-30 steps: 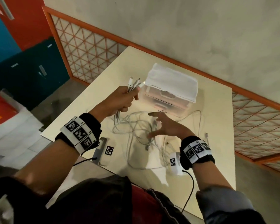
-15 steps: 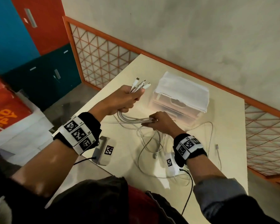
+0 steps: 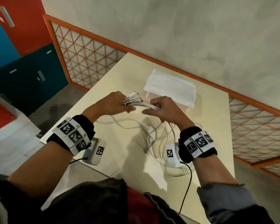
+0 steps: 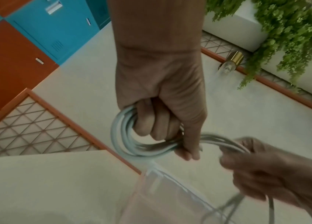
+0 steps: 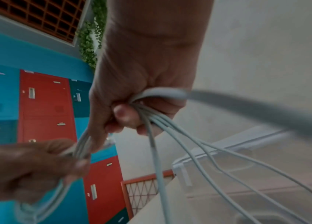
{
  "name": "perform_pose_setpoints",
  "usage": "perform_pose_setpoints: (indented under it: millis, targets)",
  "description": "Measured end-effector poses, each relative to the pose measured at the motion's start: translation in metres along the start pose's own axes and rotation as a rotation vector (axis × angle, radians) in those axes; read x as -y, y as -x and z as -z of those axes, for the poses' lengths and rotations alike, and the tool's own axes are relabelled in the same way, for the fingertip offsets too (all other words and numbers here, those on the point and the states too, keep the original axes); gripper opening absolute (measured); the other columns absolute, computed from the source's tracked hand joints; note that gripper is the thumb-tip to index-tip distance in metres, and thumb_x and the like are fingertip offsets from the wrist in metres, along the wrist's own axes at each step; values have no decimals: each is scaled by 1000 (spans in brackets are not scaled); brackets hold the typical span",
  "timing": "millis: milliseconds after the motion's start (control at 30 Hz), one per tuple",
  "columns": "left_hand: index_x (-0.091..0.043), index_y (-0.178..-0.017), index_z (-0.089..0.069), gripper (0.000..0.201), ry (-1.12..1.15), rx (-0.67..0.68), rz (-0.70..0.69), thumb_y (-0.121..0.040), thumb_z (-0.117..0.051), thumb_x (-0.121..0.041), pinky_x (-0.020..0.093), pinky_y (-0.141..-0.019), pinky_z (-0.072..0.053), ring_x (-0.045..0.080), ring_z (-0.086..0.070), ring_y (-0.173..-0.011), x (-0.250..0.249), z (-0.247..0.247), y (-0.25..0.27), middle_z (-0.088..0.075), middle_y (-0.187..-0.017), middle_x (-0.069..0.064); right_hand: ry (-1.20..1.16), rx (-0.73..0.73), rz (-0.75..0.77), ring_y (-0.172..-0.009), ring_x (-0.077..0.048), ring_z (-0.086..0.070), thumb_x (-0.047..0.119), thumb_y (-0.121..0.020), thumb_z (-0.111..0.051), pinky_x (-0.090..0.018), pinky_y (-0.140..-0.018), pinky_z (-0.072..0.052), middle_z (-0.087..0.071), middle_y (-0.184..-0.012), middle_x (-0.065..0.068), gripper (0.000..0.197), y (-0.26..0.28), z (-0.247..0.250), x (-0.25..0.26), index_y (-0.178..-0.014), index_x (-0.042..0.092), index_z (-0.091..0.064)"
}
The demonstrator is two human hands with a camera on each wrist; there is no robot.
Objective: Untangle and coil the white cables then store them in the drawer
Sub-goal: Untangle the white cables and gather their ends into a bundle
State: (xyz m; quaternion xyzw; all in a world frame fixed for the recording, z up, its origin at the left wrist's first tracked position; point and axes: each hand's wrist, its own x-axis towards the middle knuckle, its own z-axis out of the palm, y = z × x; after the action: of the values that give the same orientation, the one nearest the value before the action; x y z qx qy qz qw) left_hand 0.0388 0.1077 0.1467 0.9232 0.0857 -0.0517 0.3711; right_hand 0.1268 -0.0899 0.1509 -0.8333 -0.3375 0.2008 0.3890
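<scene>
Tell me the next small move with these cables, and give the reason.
Probably carry the right hand around the left hand to lay another loop: the white cables already curl once round the left fingers, while loose lengths trail onto the table.

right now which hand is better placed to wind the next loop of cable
Right. The left hand is busy gripping the coil and plugs, while the right hand holds the loose cables trailing to the table.

Both hands (image 4: 161, 97) grip looped, somewhat blurred white cables (image 4: 124, 141).

Head camera looks down at table (image 3: 208, 120); wrist cameras view both hands close-up.
</scene>
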Motion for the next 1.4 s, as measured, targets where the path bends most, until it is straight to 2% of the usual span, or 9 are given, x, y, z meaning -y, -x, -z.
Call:
perform_pose_setpoints:
  millis: [333,467,600,800,1000,1100,1167,1300,1400]
  targets:
    - [-23,-56,-57,31,25,-206,145,-81,-70,-35,21,-53,-37,14,-55,-57,16,14,-12,-53,-54,-6,11,76,-269,-56,-7,-59,33,-73,-79,-18,-64,-42,-65,-56,-2,32,29,8,-79,-69,3,-69]
    - [-5,-85,-67,38,-85,-182,281,-77,-70,-43,34,-74,-49,34,-65,-89,37,-3,-20,-67,-86,13,21,24,-321,-59,-8,-60,29,-73,-79,-27,-69,-42,-68,-61,-4,20,31,13,-97,-68,13,-70]
    - [0,-113,-54,51,-143,-159,422,-79,-72,-34,40,-86,-45,38,-56,-109,45,-17,-15,-59,-117,20,-128,-16,-251,-52,-10,-60,22,-76,-78,-27,-67,-45,-61,-59,-8,30,30,16,-79,-82,-5,-68]
    - [1,-106,-57,51,-68,-128,469,-73,-78,-31,40,-85,-47,39,-59,-106,59,-25,-15,-64,-112,22,-273,67,-235,-45,-12,-45,24,-88,-65,-32,-59,-38,-42,-49,5,15,36,20,-65,-82,12,-73]
    - [3,-111,-55,49,45,-215,474,-80,-71,-31,41,-89,-46,40,-56,-112,59,-34,-19,-60,-118,24,-444,132,-324,-56,-15,-63,15,-91,-58,-39,-85,-54,-53,-54,1,19,49,28,-70,-105,9,-71]
    - [1,-109,-57,56,74,-210,473,-71,-79,-34,40,-86,-47,37,-59,-109,61,-36,-20,-63,-114,21,-492,67,-331,-41,-9,-46,22,-94,-56,-30,-63,-56,-35,-47,4,23,51,26,-73,-102,5,-70]
    - [0,-106,-61,62,105,-185,463,-62,-86,-36,37,-84,-48,35,-61,-105,63,-38,-19,-65,-108,19,-430,-19,-345,-41,-7,-26,39,-95,-51,-19,-45,-36,-23,-50,7,38,53,24,-72,-91,6,-70]
    - [0,-90,-70,54,207,-96,389,-54,-91,-34,23,-59,-45,19,-65,-68,61,-40,-15,-60,-67,6,-181,-101,-378,-42,-9,-22,57,-95,-36,-19,-42,-24,-23,-51,6,61,54,26,-69,-73,10,-67]
    - [-8,-93,-66,42,420,-91,312,-62,-87,-27,14,-36,-26,4,-34,-34,48,-37,-12,-41,-54,-3,78,-23,-386,-39,-11,-23,46,-98,-40,-22,-43,-25,-24,-50,3,54,49,29,-70,-68,11,-68]
